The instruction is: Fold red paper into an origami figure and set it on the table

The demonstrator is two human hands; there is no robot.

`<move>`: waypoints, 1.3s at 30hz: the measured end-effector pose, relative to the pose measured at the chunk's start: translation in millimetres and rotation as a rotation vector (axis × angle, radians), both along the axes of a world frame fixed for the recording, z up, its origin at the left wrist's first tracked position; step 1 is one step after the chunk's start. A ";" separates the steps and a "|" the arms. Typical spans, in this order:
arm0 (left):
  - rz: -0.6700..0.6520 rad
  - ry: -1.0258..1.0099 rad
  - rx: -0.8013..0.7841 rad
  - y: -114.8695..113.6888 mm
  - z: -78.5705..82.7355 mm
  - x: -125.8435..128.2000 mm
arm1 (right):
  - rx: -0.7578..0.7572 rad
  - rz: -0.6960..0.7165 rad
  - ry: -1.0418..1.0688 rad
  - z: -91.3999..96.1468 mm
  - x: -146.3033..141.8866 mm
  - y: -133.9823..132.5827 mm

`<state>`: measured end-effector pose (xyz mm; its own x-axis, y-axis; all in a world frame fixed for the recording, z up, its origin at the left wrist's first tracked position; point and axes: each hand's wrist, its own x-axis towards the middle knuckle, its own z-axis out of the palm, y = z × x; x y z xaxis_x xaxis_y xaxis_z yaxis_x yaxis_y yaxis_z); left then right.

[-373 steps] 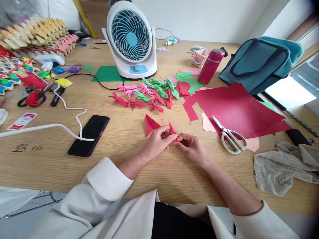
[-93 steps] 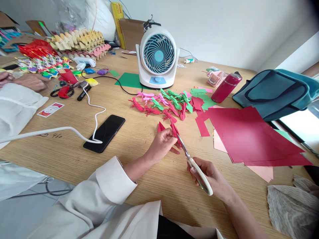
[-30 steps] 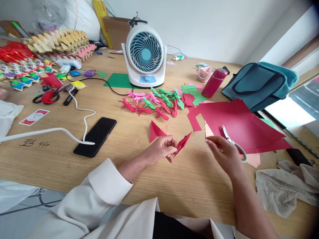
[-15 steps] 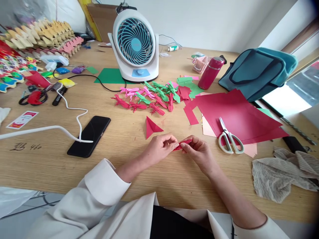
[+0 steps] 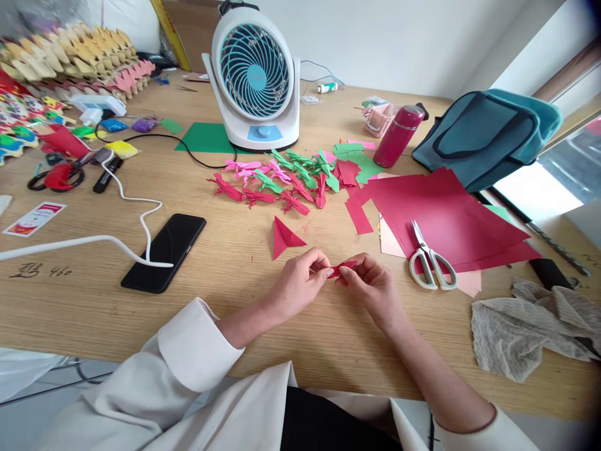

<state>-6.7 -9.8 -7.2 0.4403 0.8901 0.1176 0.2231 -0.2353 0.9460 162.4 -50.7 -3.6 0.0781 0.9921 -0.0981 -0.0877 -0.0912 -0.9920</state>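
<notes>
Between my two hands is a small piece of folded red paper, mostly covered by the fingers. My left hand pinches its left end with thumb and forefinger. On the other side, my right hand is closed on the right part, thumb on top. Just beyond my left hand lies a red paper triangle with creases. Farther back, several folded paper figures in red, pink and green are gathered in a loose pile. White-handled scissors rest to the right, partly on red paper sheets.
A white desk fan stands at the back. A black phone with a white cable lies left. Toward the right are a red flask, a teal bag and a crumpled cloth. Egg-carton crafts fill the far left.
The left hand's fingers have drawn slightly apart from the right's, showing a bit more red paper between them. The whole view has shifted a little; both hands keep their hold.
</notes>
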 end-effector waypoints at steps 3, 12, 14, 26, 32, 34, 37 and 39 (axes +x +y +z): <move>0.020 -0.009 0.041 -0.9 -0.1 -0.9 | -0.023 -0.022 -0.008 2.2 1.7 0.0; 0.004 -0.053 -0.006 -0.5 4.3 -1.0 | 0.105 -0.114 -0.135 -3.0 1.2 -3.9; 0.000 -0.010 -0.004 0.7 4.1 -2.0 | 0.096 -0.080 -0.261 -1.2 5.6 -6.5; -0.258 0.472 0.443 -7.5 9.7 -7.7 | 0.084 0.357 -0.957 15.5 23.4 -13.0; -0.297 0.582 0.641 -11.9 2.5 -13.3 | 0.051 0.370 -0.992 15.2 24.2 -8.7; -0.318 0.610 0.709 -12.5 1.5 -17.2 | 0.049 0.383 -0.996 15.1 24.7 -6.6; -0.346 0.617 0.837 -11.9 1.8 -23.1 | 0.031 0.397 -1.016 15.5 24.7 -2.7; -0.364 0.599 0.925 -10.9 2.1 -26.5 | 0.008 0.401 -1.031 16.6 24.3 0.8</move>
<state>-33.1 -20.7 -5.1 0.8577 0.3828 0.3432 0.3542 -0.9238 0.1453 186.7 -49.9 13.0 -0.2088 0.9641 -0.1643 0.8155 0.0789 -0.5733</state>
